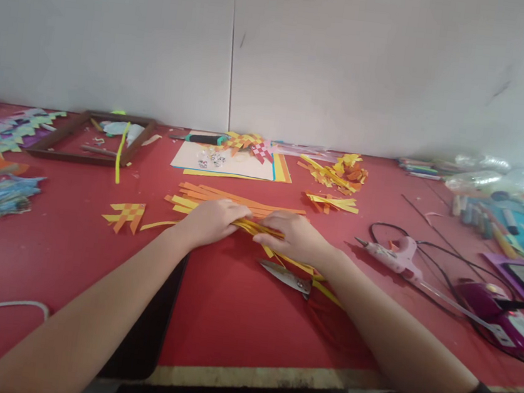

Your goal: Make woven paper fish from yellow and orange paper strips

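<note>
A person's left hand (pixel 216 221) and right hand (pixel 293 235) close together over a bundle of yellow paper strips (pixel 258 227) at the middle of a red bench (pixel 215 317), the fingers of both curled on the strips. The bundle lies across the gap between the hands, some yellow ends trailing toward the right forearm.

Just beyond, a row of orange paper strips (pixel 242 202) lies on the bench. Scissors (pixel 285 277) rest near the right hand, blades pointing left, handles partly behind the forearm. A woven paper fish (pixel 127 214) in yellow and orange lies to the left, well apart from the left hand. A black tablet-like slab (pixel 148 322) sits partly under the left forearm at the bench's near edge.

Toward the wall, white sheets (pixel 242 163) lie on yellow and blue ones, with a cutter (pixel 205 139) at their far edge; a brown frame (pixel 77 157) stands to their left and a pile of yellow and orange scraps (pixel 340 172) to their right. At right, a pink glue gun (pixel 392 255) lies near a purple power strip (pixel 499 315). No brand, label or other writing is legible.
</note>
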`<state>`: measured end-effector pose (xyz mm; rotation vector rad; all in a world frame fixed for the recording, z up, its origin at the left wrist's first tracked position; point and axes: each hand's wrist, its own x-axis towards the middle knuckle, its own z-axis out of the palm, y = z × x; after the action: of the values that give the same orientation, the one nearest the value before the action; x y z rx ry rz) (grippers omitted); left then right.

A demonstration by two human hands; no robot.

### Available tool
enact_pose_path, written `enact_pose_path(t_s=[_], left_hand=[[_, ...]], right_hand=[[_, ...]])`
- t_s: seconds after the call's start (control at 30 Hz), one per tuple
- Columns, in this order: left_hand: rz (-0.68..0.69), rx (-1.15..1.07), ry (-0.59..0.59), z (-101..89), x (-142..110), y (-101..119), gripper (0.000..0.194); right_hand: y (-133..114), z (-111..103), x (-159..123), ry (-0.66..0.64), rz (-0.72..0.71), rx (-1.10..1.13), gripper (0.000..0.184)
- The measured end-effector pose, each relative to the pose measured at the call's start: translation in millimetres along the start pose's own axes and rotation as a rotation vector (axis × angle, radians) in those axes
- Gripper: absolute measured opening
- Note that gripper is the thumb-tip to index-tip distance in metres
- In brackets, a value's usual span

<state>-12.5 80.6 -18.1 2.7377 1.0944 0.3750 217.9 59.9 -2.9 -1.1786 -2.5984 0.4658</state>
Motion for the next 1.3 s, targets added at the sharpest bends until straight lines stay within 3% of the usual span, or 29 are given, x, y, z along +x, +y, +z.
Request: enact_pose_path(t_s=[0.1,0.2,0.37,0.57,0.67,0.77,0.87,0.93,1.0,1.13,1.2,1.3], left_hand=[[0.004,0.004,0.005,1.1,0.1,-0.8,0.031],[-0.014,0.008,0.011,1.8,-0.5,-1.1,0.029],[-0.026,-0.006,0.011,1.0,-0.9,0.6,0.028],[-0.03,-0.02,0.011,0.8,-1.1,1.0,0.029],[-0.028,-0.01,0.016,3.1,-1.5,-0.7,0.032],[-0.048,-0.019,0.015,3.3,-1.3,-1.6,0.035],[-0.108,-0.063,0.029,-2.2,0.2,-1.4,0.036],[-0.193,-0.128,0.074,-8.7,1.9,-1.2,0.035],[-0.337,-0.278,0.141,-16.5,3.8,-0.7,0.035],[-0.661,-0.908,0.151,-36.1,8.8,5.6,0.032],[-0.762,-1.283,0.148,-48.6,11.9,13.3,0.017],[-0.848,-1.814,0.183,-67.6,16.1,29.0,0.012]], right_hand=[[-0.5,2.2,-1.1,0.004,0.087,-0.013,0.043],[5.2,5.5,-1.9,0.049,0.11,-0.041,0.032],[14.5,6.2,-0.8,0.062,0.022,-0.052,0.016],[12.7,7.9,2.1,0.086,-0.114,-0.073,0.02],[14.0,6.1,2.0,0.214,-0.077,-0.054,0.02],[19.2,-4.1,0.3,0.449,0.093,0.011,0.019],[23.7,-21.8,-2.4,0.649,0.259,0.241,0.015],[23.4,-34.2,-5.4,0.695,0.28,0.485,0.013],[19.3,-44.3,-10.0,0.626,0.264,0.745,0.014],[1.7,-51.6,-20.4,0.274,0.158,1.186,0.024],[-8.6,-49.1,-21.3,0.143,0.125,1.306,0.028],[-19.8,-39.8,-13.5,0.028,0.215,1.381,0.021]])
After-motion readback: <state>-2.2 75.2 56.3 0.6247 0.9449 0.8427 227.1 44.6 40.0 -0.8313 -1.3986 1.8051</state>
